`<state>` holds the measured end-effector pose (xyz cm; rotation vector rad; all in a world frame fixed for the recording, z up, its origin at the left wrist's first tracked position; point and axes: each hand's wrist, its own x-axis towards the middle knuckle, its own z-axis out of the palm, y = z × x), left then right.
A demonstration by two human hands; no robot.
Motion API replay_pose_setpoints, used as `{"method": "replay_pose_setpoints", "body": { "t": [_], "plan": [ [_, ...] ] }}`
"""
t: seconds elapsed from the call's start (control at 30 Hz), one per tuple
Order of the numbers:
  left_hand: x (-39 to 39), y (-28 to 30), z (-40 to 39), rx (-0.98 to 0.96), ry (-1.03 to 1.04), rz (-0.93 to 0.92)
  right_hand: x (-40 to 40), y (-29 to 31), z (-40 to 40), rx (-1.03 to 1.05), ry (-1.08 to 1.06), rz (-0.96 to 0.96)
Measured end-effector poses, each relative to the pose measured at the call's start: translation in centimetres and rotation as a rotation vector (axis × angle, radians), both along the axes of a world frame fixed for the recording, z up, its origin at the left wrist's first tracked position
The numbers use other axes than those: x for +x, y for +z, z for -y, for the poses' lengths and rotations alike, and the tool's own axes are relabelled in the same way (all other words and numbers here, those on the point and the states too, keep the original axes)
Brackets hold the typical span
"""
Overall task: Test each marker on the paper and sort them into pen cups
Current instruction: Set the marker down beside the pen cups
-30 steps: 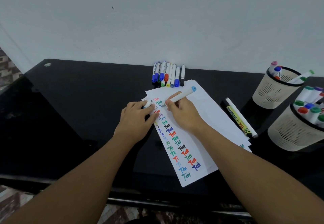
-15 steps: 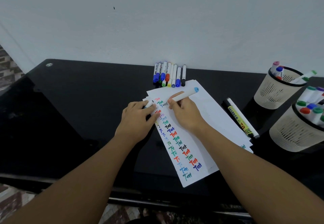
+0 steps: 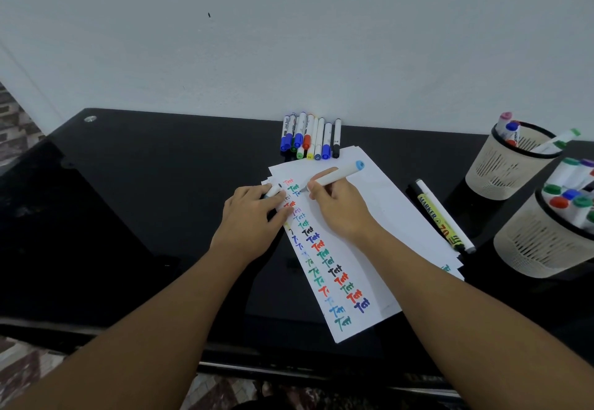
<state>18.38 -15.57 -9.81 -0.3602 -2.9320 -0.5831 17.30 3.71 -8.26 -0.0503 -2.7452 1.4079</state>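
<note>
Currently: light-blue marker (image 3: 334,175) held in the right hand (image 3: 337,209) grip, tip on the paper (image 3: 379,204).
Its long axis is angled far-right toward the pen cups (image 3: 501,165); its cap (image 3: 273,190) is pinched by the left hand (image 3: 249,217).

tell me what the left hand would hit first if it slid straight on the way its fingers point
Probably the right hand, which holds the white marker with the light blue end just beyond the left hand; depth between them is unclear.
</note>
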Motion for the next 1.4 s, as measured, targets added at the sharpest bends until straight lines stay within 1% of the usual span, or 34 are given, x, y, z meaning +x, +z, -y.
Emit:
{"method": "replay_pose_setpoints", "body": {
  "t": [0.3,0.53,0.63,0.73,0.87,0.9,0.97,1.07,1.17,1.27,1.4],
  "plan": [
    [0.0,-0.3,0.1,0.016,-0.002,-0.008,0.0,0.0,0.0,-0.040,-0.008,-0.009],
    [0.0,-0.2,0.1,0.022,0.000,-0.011,0.1,0.1,0.0,0.028,0.006,-0.022],
    [0.0,-0.3,0.1,0.024,-0.001,-0.010,0.2,0.0,0.0,-0.010,-0.013,-0.009],
    [0.0,-0.3,0.2,0.039,-0.005,-0.018,0.1,0.0,0.0,-0.033,-0.002,0.001],
    [0.2,0.0,0.1,0.087,-0.011,-0.029,0.1,0.1,0.0,0.008,-0.002,0.001],
    [0.3,0.0,0.1,0.122,-0.007,-0.038,0.2,0.1,0.0,-0.005,-0.007,-0.007],
    [0.5,0.2,0.1,0.200,0.031,-0.039,0.3,0.0,-0.1,-0.108,-0.005,-0.055],
    [0.1,0.3,0.1,0.223,0.161,-0.024,0.5,0.4,-0.4,-0.262,0.015,-0.136],
    [-0.3,0.2,0.4,0.221,0.252,-0.035,0.3,0.2,-0.5,-0.274,0.024,-0.162],
    [-0.5,-0.3,0.5,0.182,0.239,-0.064,0.4,-0.1,-0.7,-0.242,0.032,-0.139],
    [-0.5,-0.3,0.5,0.186,0.217,-0.083,0.3,0.0,-1.3,-0.144,0.170,-0.007]
  ]
}}
